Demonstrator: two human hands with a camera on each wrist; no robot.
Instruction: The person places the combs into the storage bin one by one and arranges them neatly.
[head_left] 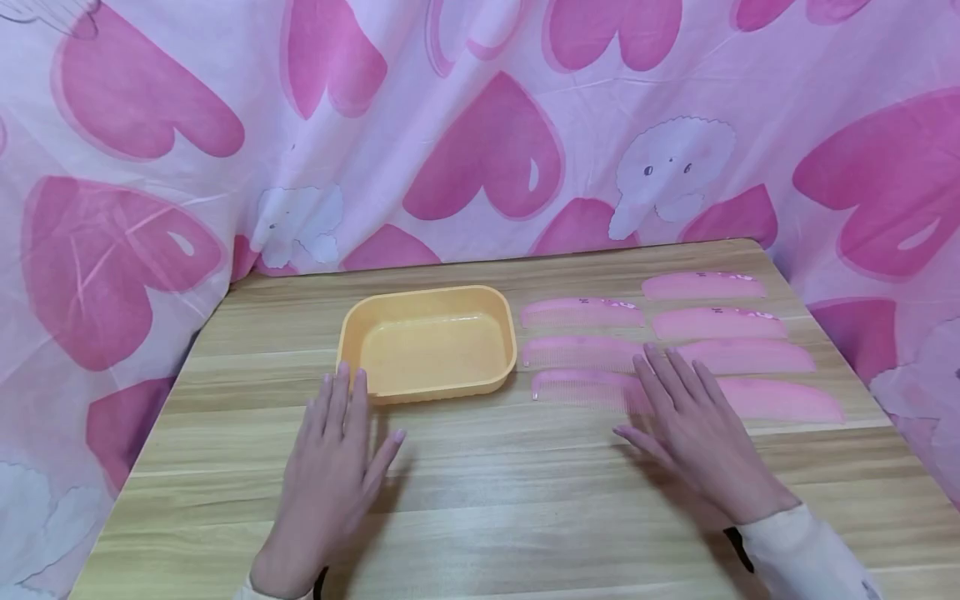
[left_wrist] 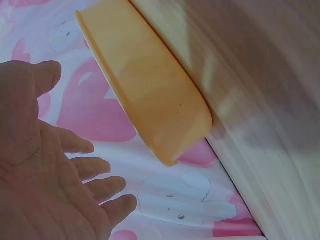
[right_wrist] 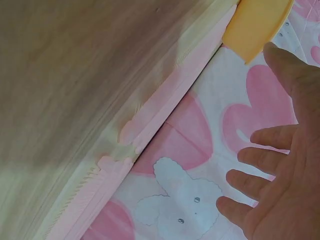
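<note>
An orange-yellow plastic tray (head_left: 427, 387) with nothing in it stands left of centre on the table. To its right lie several pink combs in two columns, among them a near left comb (head_left: 581, 385) and a far right comb (head_left: 701, 286). My left hand (head_left: 326, 467) is held over the table before the tray's near left corner, fingers straight and holding nothing. My right hand (head_left: 693, 433) hovers by the nearest combs with fingers extended, covering part of them in the head view. Both wrist views show the palms bare.
The wood-grain table (head_left: 480, 500) has its back edge against a pink-and-white cloth (head_left: 360, 167) printed with hearts and cartoon animals. The same cloth hangs along the left and right sides.
</note>
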